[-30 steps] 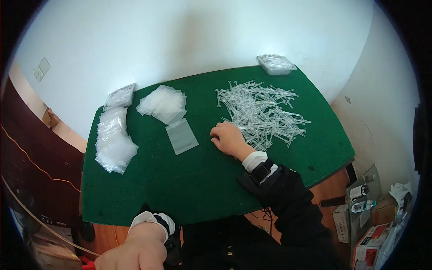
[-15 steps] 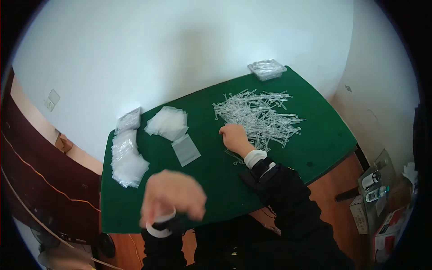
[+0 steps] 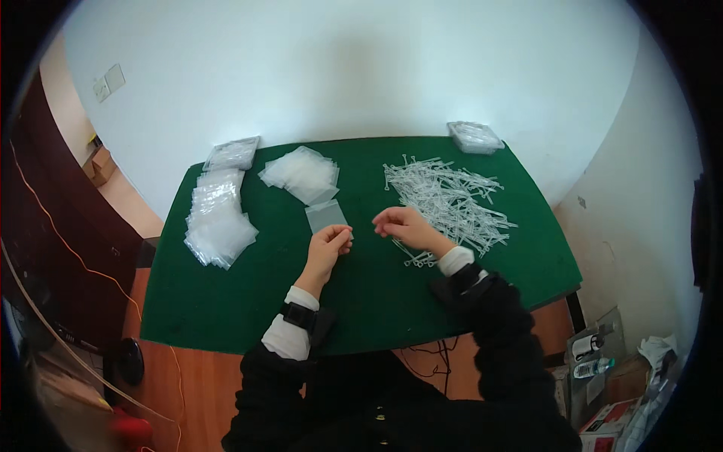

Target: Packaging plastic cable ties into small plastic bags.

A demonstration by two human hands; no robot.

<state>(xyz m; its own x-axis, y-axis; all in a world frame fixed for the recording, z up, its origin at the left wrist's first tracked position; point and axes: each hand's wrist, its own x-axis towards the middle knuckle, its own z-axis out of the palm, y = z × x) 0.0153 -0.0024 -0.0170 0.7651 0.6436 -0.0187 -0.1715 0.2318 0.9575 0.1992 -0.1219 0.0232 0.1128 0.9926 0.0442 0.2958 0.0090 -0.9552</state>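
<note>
Your left hand (image 3: 330,247) is curling its fingers together over the clear bag's (image 3: 324,214) near edge. Your right hand (image 3: 403,224) is arching rightward of it, fingers' closure unclear.

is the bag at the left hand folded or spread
Spread, where visible: the clear bag lies flat on the green tabletop, edges straight; the left hand hides its lower part.

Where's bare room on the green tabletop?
Green tabletop: front-left, between fanned clear plastic bags and near edge; narrow back-centre gap between piled translucent square bags and heaped thin clear plastic sticks. Crowded: centre, with left hand and right hand.
</note>
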